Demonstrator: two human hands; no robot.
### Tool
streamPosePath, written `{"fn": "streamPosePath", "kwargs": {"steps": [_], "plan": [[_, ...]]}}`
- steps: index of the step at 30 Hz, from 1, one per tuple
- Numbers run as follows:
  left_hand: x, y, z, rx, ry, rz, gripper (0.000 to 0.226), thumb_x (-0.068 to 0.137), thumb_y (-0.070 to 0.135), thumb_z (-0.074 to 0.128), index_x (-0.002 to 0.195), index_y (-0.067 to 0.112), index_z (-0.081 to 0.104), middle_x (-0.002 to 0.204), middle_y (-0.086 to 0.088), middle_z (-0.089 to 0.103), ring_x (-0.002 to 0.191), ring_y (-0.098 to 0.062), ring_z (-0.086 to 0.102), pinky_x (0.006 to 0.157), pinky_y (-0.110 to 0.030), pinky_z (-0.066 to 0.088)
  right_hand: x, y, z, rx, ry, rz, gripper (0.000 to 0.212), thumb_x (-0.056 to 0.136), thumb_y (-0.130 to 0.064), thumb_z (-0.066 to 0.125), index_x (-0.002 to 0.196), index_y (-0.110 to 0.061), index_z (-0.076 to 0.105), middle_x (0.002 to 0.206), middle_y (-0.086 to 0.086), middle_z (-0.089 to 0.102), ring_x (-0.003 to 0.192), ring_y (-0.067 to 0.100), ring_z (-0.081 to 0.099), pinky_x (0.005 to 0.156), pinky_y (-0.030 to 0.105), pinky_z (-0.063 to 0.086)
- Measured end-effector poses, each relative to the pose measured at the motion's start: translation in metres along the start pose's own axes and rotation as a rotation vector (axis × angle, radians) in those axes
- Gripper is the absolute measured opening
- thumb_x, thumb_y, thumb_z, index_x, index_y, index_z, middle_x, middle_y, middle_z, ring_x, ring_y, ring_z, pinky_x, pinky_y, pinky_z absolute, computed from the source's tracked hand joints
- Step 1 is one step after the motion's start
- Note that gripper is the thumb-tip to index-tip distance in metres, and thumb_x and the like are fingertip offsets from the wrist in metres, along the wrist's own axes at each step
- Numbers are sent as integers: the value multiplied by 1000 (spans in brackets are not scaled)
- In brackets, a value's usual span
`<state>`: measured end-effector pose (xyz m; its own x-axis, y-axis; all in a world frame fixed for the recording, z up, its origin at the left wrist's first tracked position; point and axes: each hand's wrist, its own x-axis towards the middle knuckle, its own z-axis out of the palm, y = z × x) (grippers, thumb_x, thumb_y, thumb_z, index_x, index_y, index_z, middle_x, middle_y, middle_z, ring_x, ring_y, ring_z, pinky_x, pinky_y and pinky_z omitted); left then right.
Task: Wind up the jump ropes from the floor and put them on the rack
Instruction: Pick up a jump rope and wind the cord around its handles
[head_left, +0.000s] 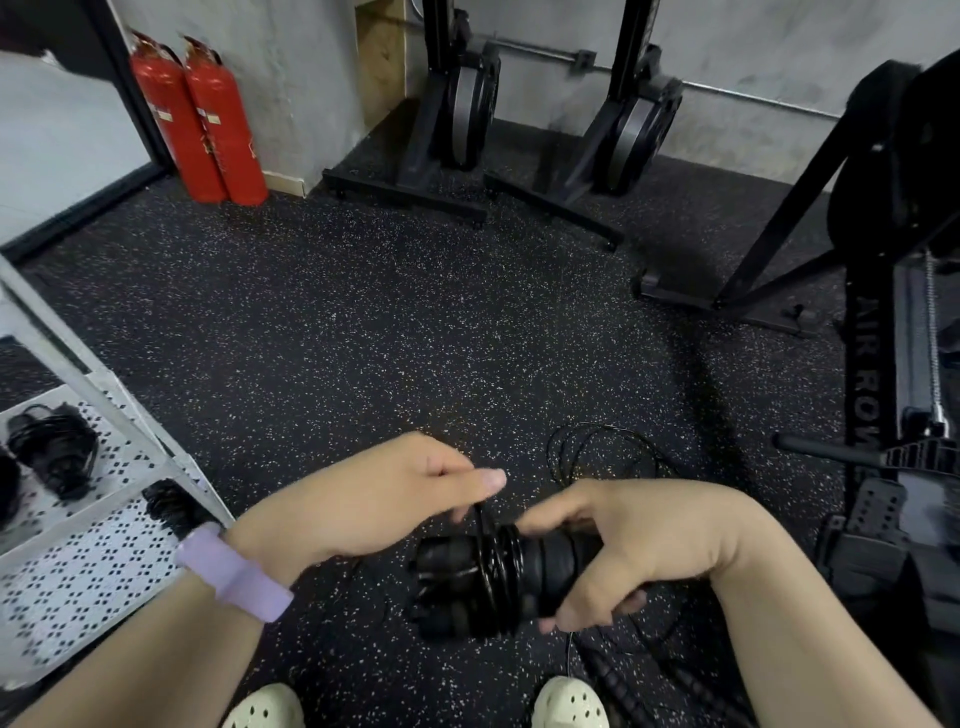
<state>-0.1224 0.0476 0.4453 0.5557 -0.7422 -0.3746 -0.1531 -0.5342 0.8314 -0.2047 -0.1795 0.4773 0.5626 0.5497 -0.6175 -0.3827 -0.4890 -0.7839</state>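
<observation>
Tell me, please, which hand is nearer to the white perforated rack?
Left. The left hand hovers just right of the rack; the right hand, gripping the jump rope handles, is farther right.

"AIR ROW" in grey letters down black rowing machine (866, 364)
</observation>
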Motion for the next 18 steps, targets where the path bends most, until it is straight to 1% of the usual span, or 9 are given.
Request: {"fn": "streamPosePath", "kwargs": {"steps": [3,4,6,7,8,11,13,15,18], "plan": [[-2,7,-5,-358,-193,77,56,84,71,66,72,17,66,69,0,63,63,-17,58,73,-24,47,-4,4,1,125,-35,-229,49,81,-5,77,126,3,60,108,36,65,80,50,60,69,68,45],[0,6,-5,-508,-203,94,54,77,68,75,75,15,71,75,-2,68,68,-18,64,76,-23,50,-5,3,1,201,-28,-298,51,81,-2,74,127,8,55,107,36,64,75,48,60,65,64,47],[4,0,-4,-747,-95,133,33,72,50,85,83,20,79,89,-10,70,81,-29,65,79,-33,52,-3,0,4,345,17,-402,46,83,0,69,124,9,52,106,29,63,65,26,58,51,36,46],[5,0,-4,-793,-15,141,17,78,39,82,84,24,79,86,-13,63,76,-31,56,70,-35,43,0,-3,7,407,51,-440,42,85,-1,68,124,6,53,106,27,63,65,20,57,48,27,43],[7,0,-4,-793,41,138,13,85,36,77,84,23,77,79,-12,55,69,-26,45,60,-35,35,3,-4,10,465,85,-465,42,86,-2,68,125,1,54,107,26,63,66,19,56,48,23,41],[11,8,-6,-825,75,98,19,96,31,65,96,12,68,73,-10,43,62,-20,30,50,-32,16,9,-4,14,574,172,-498,65,86,-4,70,145,-14,46,106,29,64,65,22,54,48,23,40],[9,12,-6,-825,79,121,21,98,21,58,87,16,74,76,-12,45,65,-23,32,50,-34,14,8,-5,15,580,166,-531,82,86,-4,68,156,-33,36,106,29,63,65,22,54,49,24,38],[5,12,-5,-796,74,126,27,91,19,54,80,22,78,73,-14,51,66,-26,39,47,-32,16,9,-7,18,563,151,-561,84,88,-6,66,156,-44,36,107,28,63,67,21,53,49,24,37],[3,10,-7,-792,70,73,25,95,20,53,80,13,72,67,-15,53,53,-24,49,48,-32,17,15,-10,25,602,147,-583,83,89,-6,64,155,-48,37,110,29,59,67,21,52,50,26,35]]}}
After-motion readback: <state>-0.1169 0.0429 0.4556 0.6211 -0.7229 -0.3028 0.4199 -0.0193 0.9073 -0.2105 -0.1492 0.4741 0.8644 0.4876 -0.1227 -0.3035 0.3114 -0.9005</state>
